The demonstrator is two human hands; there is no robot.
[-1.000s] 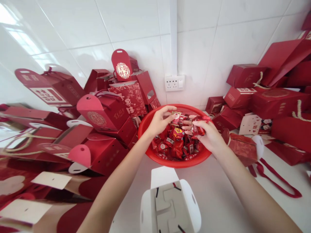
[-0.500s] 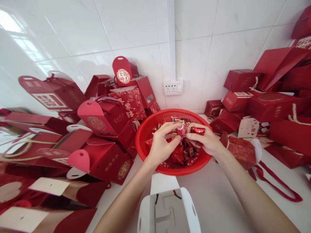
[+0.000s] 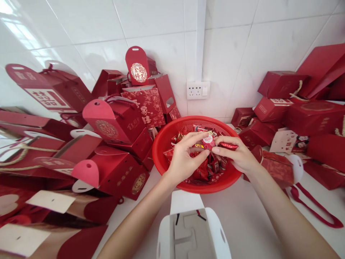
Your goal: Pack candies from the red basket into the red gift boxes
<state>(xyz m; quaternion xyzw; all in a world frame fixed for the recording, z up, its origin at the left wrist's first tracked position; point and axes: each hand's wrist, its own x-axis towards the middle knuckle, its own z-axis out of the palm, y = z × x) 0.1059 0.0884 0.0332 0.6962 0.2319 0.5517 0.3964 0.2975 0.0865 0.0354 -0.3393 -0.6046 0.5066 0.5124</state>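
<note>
Over a red plastic basket (image 3: 164, 169) of wrapped sweets (image 3: 205, 171), both my hands are close together. My left hand (image 3: 187, 154) pinches the left side of a small pink-red packet (image 3: 208, 141) with a round pale label. The fingertips of my right hand (image 3: 234, 153) touch the packet's right side, and a shiny red wrapped piece (image 3: 228, 146) is held between its fingers. Below the basket stands an open white box (image 3: 164, 233), its flaps spread and its inside showing a folded bottom.
Red gift boxes (image 3: 113, 126) are piled at the left, and more red boxes (image 3: 280, 82) at the right. A red ribbon (image 3: 318, 208) lies at the lower right. On the tiled wall behind is a white socket (image 3: 198, 90).
The view has shifted, so the basket and hands appear slightly further right. The packet has turned, and its round label faces the camera more fully.
</note>
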